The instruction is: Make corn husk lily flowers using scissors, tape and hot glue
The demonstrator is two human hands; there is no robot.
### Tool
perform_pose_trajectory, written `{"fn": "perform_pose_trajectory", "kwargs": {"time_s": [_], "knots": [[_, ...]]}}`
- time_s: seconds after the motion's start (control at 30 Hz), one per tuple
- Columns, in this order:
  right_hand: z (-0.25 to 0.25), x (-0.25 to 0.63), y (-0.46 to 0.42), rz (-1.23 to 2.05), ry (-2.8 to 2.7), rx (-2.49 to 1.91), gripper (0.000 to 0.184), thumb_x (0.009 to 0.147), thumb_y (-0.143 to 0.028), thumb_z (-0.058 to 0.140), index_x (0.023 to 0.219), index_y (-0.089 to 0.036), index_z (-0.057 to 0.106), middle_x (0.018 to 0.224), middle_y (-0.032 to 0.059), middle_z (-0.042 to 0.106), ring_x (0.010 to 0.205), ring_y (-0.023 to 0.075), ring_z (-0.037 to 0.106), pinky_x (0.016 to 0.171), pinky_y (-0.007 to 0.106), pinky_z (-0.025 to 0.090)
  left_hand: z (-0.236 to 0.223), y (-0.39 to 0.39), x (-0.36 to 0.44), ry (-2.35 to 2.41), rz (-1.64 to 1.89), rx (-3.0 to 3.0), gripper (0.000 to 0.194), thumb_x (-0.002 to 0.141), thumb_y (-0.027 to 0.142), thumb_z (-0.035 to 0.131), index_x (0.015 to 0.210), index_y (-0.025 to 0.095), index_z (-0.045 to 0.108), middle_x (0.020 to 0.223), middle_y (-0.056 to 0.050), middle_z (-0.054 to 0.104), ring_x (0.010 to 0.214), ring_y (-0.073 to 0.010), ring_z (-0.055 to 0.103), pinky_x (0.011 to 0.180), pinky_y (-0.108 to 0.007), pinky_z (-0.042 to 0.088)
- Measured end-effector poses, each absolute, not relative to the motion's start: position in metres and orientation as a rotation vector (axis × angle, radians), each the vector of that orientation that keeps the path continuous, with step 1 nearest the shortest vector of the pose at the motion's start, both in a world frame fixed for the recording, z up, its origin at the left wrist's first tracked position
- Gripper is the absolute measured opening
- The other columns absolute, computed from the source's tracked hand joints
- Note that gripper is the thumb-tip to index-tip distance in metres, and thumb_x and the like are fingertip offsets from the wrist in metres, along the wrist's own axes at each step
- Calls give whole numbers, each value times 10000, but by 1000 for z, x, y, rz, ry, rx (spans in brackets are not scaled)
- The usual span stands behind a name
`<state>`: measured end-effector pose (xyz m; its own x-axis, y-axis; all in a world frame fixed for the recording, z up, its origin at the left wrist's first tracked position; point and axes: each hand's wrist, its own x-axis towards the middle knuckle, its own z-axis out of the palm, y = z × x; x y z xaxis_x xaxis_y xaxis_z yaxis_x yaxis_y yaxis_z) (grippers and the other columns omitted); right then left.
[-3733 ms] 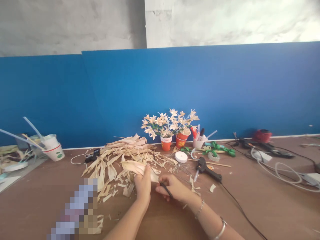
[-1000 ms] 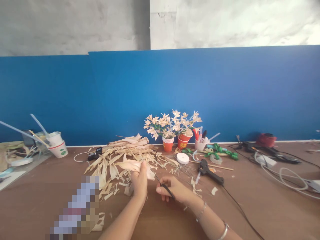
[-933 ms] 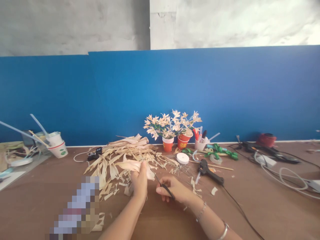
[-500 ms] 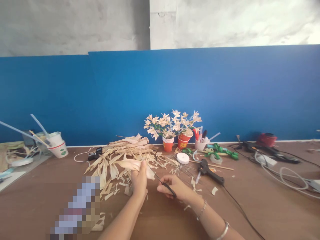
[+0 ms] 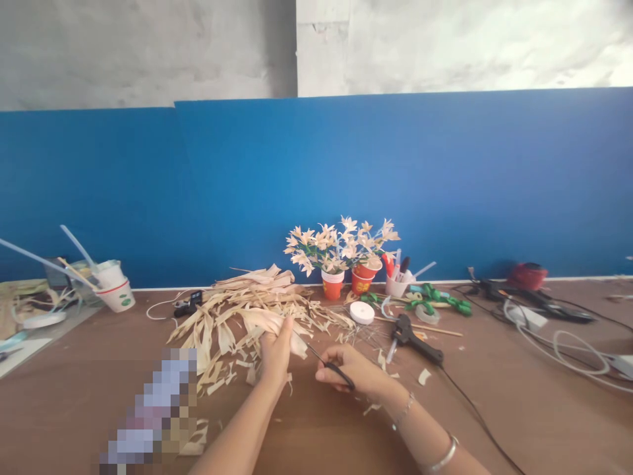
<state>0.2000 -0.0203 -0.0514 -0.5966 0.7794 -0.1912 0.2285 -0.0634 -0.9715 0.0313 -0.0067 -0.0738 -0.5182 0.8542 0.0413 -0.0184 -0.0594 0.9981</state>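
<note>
My left hand [image 5: 277,349] is closed round a pale dried corn husk [image 5: 299,346], whose cut-looking end sticks out to the right of the thumb. In my right hand [image 5: 353,371] are dark-handled scissors [image 5: 339,374], their blades pointing up and left to the husk's right end. Whether the blades touch the husk is too small to tell. Behind my left hand spreads a heap of dried husks [image 5: 257,290], with small scraps lying round it. Beyond the hands, husk flowers [image 5: 341,244] stand in red paper cups [image 5: 333,287].
A black glue gun [image 5: 418,340] with its cord lies right of my hands. Near it are a white tape roll [image 5: 362,313], thin wires and green tape pieces [image 5: 435,300]. White cables [image 5: 558,349] lie at far right; a white cup [image 5: 115,293] stands left. A blue partition [image 5: 247,185] closes the back.
My right hand and the scissors have shifted slightly right and down. The husk in my left hand has moved a little to the right.
</note>
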Motion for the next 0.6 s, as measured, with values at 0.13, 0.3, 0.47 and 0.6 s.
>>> {"fn": "perform_pose_trajectory", "kwargs": {"time_s": [0.13, 0.3, 0.47, 0.6], "knots": [[-52, 206, -19, 1664, -1871, -1123, 402, 624, -497, 743, 739, -144, 587, 433, -80, 469, 383, 45, 352, 363, 164, 242, -72, -7, 28, 1486, 1621, 975, 496, 628, 636, 624, 549, 149, 575, 467, 7, 521, 521, -163, 517, 529, -259, 403], [-46, 209, -20, 1651, -1917, -1203, 423, 627, -519, 732, 771, -141, 607, 440, -75, 473, 394, 52, 370, 367, 164, 260, -72, -6, 23, 1359, 1571, 1004, 442, 650, 573, 652, 624, 133, 617, 556, -11, 594, 561, -157, 537, 554, -253, 416], [-43, 210, -22, 1669, -1938, -1177, 420, 624, -515, 735, 770, -141, 611, 439, -76, 469, 391, 50, 361, 369, 167, 251, -73, -5, 21, 1254, 1536, 1046, 399, 690, 523, 649, 667, 126, 628, 578, -11, 611, 565, -150, 546, 560, -250, 421], [-41, 211, -22, 1676, -1969, -1158, 413, 623, -520, 731, 741, -142, 611, 442, -73, 465, 393, 50, 350, 376, 171, 243, -72, -5, 20, 1259, 1521, 1091, 392, 695, 518, 644, 684, 127, 654, 578, -19, 626, 578, -163, 568, 564, -254, 425]]}}
